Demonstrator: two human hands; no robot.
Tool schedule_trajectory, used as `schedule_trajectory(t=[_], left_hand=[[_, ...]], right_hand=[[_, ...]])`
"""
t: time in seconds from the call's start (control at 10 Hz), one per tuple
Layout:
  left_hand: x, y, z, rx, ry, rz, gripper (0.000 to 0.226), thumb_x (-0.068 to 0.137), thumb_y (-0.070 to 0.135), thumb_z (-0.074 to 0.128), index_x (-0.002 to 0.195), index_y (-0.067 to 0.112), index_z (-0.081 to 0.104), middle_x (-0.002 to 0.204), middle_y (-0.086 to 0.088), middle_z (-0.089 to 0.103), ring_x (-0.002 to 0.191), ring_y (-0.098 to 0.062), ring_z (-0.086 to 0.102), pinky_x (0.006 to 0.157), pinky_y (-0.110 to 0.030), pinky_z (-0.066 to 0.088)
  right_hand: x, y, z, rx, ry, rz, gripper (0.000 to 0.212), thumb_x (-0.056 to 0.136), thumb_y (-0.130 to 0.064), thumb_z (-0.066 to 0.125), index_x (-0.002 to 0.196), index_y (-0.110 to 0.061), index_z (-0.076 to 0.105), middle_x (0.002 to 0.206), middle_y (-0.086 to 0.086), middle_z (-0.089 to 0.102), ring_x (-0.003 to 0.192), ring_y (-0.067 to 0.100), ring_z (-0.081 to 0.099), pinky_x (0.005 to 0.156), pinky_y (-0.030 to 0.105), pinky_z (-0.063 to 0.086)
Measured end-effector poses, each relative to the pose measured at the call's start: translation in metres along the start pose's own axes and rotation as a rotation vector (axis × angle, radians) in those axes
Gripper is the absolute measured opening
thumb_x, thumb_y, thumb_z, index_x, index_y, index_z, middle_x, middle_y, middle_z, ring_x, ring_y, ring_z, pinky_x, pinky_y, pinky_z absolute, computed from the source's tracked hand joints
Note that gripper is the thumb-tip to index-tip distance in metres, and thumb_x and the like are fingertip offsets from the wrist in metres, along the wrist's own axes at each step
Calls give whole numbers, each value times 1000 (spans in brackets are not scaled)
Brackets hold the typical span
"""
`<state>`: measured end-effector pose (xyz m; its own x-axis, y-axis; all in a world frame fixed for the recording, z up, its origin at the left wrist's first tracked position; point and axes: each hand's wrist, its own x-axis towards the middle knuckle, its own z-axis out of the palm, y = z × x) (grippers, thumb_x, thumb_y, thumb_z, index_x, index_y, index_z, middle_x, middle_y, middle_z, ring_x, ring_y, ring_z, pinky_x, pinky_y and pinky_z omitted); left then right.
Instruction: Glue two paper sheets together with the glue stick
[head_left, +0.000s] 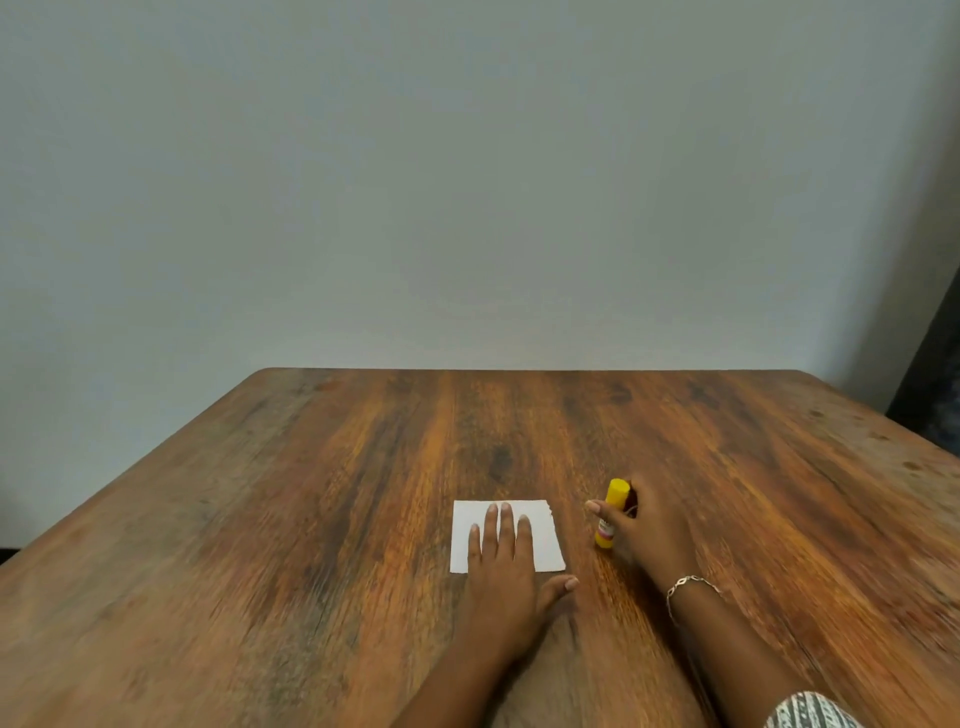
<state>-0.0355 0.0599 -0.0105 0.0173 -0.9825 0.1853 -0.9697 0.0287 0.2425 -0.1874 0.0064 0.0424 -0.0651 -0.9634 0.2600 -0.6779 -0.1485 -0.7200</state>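
A small white paper sheet (545, 535) lies flat on the wooden table (311, 519), near the front middle. My left hand (506, 564) rests flat on it, fingers spread and palm down, covering its lower middle. Whether one sheet or two lie there I cannot tell. To the right, my right hand (647, 527) is closed around a yellow glue stick (612, 512) that stands tilted on the table, cap end pointing away from me. The stick is a short gap from the paper's right edge.
The table runs back to a plain grey wall (467, 182). A dark object (930, 395) stands at the far right beyond the table's corner. A bracelet (688, 584) circles my right wrist.
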Motion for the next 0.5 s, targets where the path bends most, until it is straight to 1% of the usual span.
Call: schedule_trajectory(t=[0.1,0.2,0.3,0.4,0.5], left_hand=[[3,-7,-5,8,18,1,93,82,72,-1,123,11,56,134,-15,51,125,-32,43,107,-33,-7],[4,-6,-18,29,36,-17,93,82,73,-1,123,11,56,136,-15,46,126,-30,37,106,-33,-8],[4,-12,-16,83,-30,-23,93,83,71,-1,121,10,57,135,-15,47,125,-29,44,108,-33,-11],[-3,-15,-21,169,-18,12,97,82,71,-6,116,11,61,130,-14,55,121,-29,48,115,-42,7],[-4,-15,-27,54,-35,53,130,45,83,-31,145,9,6,145,-12,-17,133,-29,-19,106,-40,-26]], right_hand=[[0,0,0,-22,-9,20,29,78,-35,68,81,-15,47,66,-6,47,58,7,41,49,23,29],[1,2,-1,-23,-51,17,30,77,-37,67,76,-19,43,70,0,50,59,10,42,51,26,31],[-3,-2,-9,-10,-122,18,25,78,-42,64,80,-26,45,85,5,57,75,19,50,59,29,36],[-9,5,-18,-185,-178,-43,55,82,-50,57,124,-17,44,129,11,49,114,28,48,89,37,40],[-14,15,-25,-350,-219,-105,85,79,-65,44,143,-14,20,152,12,23,138,29,24,110,42,25]])
